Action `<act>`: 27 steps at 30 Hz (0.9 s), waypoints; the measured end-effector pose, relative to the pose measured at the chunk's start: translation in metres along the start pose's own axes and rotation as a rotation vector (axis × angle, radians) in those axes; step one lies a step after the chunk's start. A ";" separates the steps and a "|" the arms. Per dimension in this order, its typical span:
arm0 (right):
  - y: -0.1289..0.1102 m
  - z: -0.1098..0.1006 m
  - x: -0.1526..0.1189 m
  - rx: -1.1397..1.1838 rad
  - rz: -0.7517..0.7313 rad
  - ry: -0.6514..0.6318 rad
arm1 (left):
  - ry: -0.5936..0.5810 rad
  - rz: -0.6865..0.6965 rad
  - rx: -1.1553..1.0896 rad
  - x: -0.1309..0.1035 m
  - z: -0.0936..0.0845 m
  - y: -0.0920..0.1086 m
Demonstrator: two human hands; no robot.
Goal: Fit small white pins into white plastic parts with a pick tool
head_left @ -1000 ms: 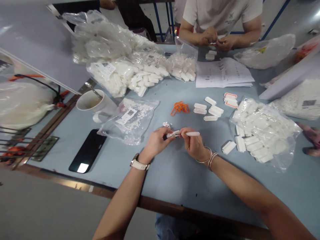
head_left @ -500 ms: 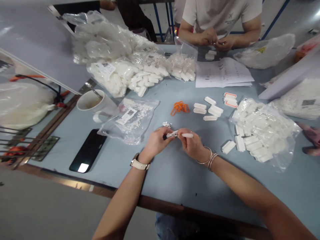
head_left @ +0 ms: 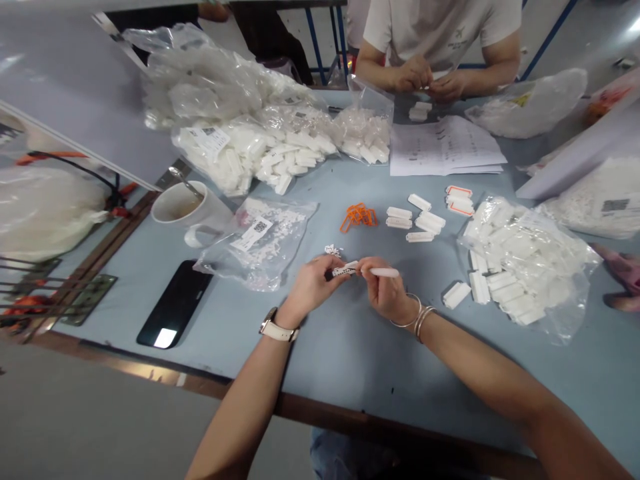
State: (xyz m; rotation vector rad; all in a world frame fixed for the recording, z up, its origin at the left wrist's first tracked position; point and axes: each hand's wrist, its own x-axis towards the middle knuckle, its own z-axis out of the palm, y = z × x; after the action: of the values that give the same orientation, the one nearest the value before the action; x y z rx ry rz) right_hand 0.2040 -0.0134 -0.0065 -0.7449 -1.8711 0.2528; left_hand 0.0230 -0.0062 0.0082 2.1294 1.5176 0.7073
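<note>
My left hand [head_left: 315, 283] is closed on a small white plastic part [head_left: 345, 269] with a row of dark spots along it. My right hand [head_left: 385, 290] pinches a white pen-like tool [head_left: 384, 272], its blunt end pointing right. The fingertips of both hands meet close to the white part; the tool's tip is hidden there. Just beyond my left hand lies a little heap of tiny white pieces [head_left: 332, 250]. Farther off are orange frames [head_left: 358, 217] in a tangle, and several white plastic housings [head_left: 420, 237] to their right.
A clear bag of white parts [head_left: 530, 260] spills open on the right. At left are a phone [head_left: 175, 303], a mug [head_left: 187, 207] with a spoon and a flat bag [head_left: 265, 247]. Bulging bags [head_left: 240, 93] and printed sheets [head_left: 445, 150] lie at the back, before a person [head_left: 440, 40].
My right hand and the white tool have shifted very slightly, and the tool's blunt end sits a little farther right. My left hand keeps its hold on the white part.
</note>
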 end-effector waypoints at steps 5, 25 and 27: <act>-0.001 0.002 0.002 -0.004 -0.013 0.023 | -0.003 0.004 -0.005 0.000 -0.001 0.000; -0.001 0.001 0.002 -0.120 0.011 -0.095 | 0.002 0.000 0.009 0.000 -0.001 0.002; -0.001 0.001 0.002 -0.143 0.004 -0.108 | 0.000 0.001 0.010 0.000 -0.001 0.002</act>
State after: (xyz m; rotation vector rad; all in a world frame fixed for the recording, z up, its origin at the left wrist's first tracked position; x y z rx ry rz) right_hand 0.2018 -0.0129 -0.0048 -0.8468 -2.0063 0.1659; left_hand 0.0239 -0.0067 0.0104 2.1373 1.5234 0.7015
